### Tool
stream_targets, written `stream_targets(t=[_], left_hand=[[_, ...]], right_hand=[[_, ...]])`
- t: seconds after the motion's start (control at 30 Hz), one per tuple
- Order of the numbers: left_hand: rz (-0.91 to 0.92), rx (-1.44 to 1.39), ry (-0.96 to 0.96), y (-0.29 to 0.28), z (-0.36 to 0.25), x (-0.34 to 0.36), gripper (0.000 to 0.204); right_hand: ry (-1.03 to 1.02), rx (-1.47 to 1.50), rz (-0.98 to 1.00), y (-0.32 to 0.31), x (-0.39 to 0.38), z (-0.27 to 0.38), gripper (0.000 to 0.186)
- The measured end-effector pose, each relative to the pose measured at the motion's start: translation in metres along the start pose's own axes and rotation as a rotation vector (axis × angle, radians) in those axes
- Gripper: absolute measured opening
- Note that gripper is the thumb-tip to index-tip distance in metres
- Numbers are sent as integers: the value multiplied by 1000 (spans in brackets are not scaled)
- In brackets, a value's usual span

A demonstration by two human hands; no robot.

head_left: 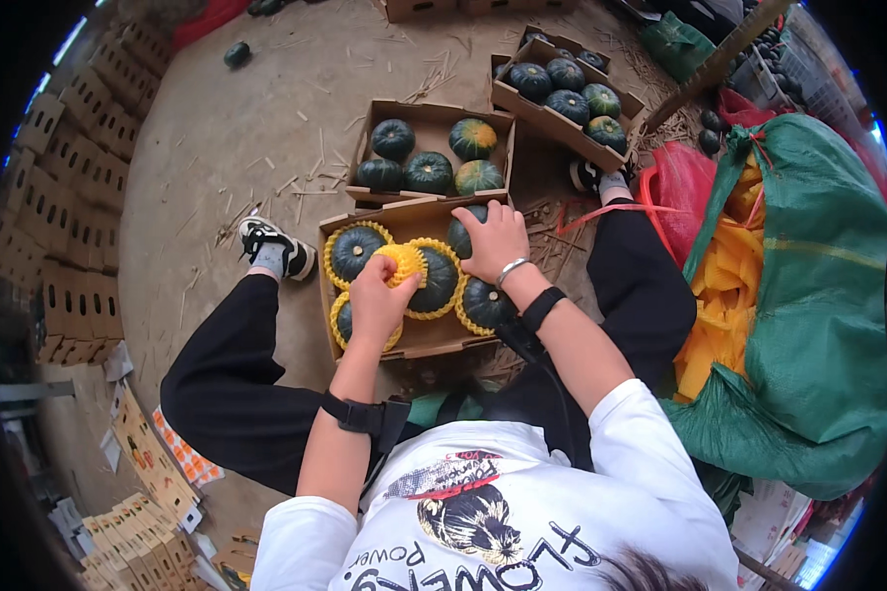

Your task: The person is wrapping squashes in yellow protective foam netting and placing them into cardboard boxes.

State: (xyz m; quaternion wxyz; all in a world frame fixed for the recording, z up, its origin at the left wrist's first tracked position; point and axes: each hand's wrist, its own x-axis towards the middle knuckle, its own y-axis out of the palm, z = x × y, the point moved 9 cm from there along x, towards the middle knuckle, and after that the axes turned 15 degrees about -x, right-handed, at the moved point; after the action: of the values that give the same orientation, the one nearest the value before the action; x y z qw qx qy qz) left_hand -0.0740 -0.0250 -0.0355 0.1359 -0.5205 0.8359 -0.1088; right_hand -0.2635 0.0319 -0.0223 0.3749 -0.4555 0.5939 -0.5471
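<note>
The bare pumpkin [457, 239], dark green and round, sits in the upper right corner of the near cardboard box [434, 342], around the middle of the frame. The right hand [498, 246] is spread fairly wide over it, thumb on the left and fingers on the far side, touching it from above. The left hand [375, 300] is nearly closed, pinching a bunched yellow foam net [402, 262] above the middle of the same box. Four more green pumpkins lie in that box with yellow foam around them: one at upper left [357, 253], one in the middle [436, 286], partly hidden by the held net, one at lower right [485, 302] and one at lower left, largely behind the left hand. Just above, a second box [432, 135] holds five pumpkins without foam, two of them patched with orange. A third box [537, 120] of pumpkins stands toward the upper right of the frame. At the right, a green sack [818, 246] gapes over a heap of yellow foam pieces [724, 295], with a red bag [688, 187] beside it. Cardboard cartons [79, 236] are stacked along the left edge.
</note>
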Motion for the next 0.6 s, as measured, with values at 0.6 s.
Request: stream_targets(t=[0.6], left_hand=[[253, -884, -59, 11, -58, -32, 41]], right_hand=[[379, 2057, -163, -46, -95, -22, 31]])
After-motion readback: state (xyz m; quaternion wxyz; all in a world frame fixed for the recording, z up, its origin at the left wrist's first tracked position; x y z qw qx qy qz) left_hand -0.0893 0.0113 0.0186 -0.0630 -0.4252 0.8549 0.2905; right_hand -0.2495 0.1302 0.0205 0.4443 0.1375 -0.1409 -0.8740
